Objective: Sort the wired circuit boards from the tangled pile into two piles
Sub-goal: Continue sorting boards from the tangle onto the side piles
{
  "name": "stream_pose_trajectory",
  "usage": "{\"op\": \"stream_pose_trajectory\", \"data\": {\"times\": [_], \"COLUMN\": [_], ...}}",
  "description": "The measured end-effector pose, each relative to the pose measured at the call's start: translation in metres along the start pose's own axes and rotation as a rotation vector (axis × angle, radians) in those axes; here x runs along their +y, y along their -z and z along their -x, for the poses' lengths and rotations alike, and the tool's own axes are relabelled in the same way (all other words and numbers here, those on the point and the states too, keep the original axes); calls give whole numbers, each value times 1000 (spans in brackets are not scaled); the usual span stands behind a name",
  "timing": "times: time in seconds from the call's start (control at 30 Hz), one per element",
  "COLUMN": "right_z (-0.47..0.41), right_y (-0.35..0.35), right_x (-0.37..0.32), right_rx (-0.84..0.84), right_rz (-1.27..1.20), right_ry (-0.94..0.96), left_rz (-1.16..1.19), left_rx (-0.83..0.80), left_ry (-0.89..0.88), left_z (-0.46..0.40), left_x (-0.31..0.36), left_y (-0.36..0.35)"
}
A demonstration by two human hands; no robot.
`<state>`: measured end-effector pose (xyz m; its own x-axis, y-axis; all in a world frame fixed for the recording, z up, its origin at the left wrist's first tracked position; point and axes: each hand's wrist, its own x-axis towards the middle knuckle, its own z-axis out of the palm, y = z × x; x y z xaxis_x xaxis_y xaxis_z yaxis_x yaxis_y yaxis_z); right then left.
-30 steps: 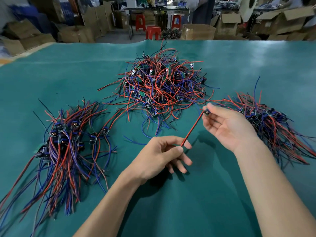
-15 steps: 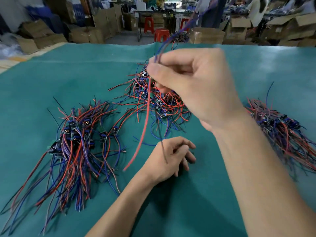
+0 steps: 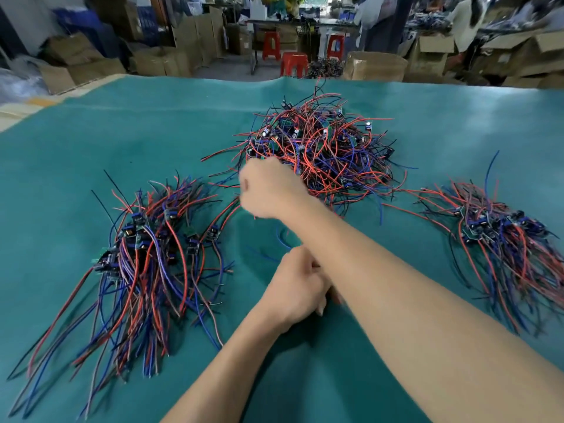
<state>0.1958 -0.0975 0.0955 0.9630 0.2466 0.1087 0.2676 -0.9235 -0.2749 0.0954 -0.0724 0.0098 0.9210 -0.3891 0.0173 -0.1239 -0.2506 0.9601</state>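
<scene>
Boards with red, blue and black wires sit in a tangled pile (image 3: 320,154) mid-table (image 3: 91,141), sorted piles left (image 3: 143,254) and right (image 3: 500,239). Right hand (image 3: 268,187) is a blurry fist at the tangle's edge, can't tell if it's holding anything. Left hand (image 3: 296,288) is curled under the right forearm, grip hidden.

surface (image 3: 91,141): I am seeing teal covering stretching across the whole view | tangled pile (image 3: 320,154) lying at far centre | left pile (image 3: 146,254) lying fanned toward me, wires trailing near the edge | right pile (image 3: 503,239) lying well apart | left hand (image 3: 293,288) resting on the covering between them
</scene>
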Motion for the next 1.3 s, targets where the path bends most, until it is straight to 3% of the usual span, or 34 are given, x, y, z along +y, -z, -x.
{"op": "stream_pose_trajectory", "data": {"times": [0.17,0.3,0.43,0.7,0.8,0.93,1.1,1.2,1.3], "right_z": [29,42,53,112,136,149,148,148,146], "right_y": [-2,-5,8,43,24,-7,-9,-8,-6], "right_x": [64,78,98,126,107,87,89,93,96], "right_rx": [-52,64,240,656,632,465,420,349,466], "right_rz": [202,163,-88,-814,-939,-926,-887,-1016,-1108], "right_ry": [-30,-5,-44,-151,-69,29,8,5,-95], "left_rz": [166,171,215,406,494,641,723,698,734], "left_rx": [-35,-36,-20,24,-3,-5,-6,-27,-30], "left_ry": [26,33,42,39,37,80,103,101,92], "left_z": [4,3,2,1,0,0,0,2,2], "left_x": [7,7,8,7,9,13,12,10,11], "left_y": [-6,-3,-3,-3,-1,1,5,6,10]}}
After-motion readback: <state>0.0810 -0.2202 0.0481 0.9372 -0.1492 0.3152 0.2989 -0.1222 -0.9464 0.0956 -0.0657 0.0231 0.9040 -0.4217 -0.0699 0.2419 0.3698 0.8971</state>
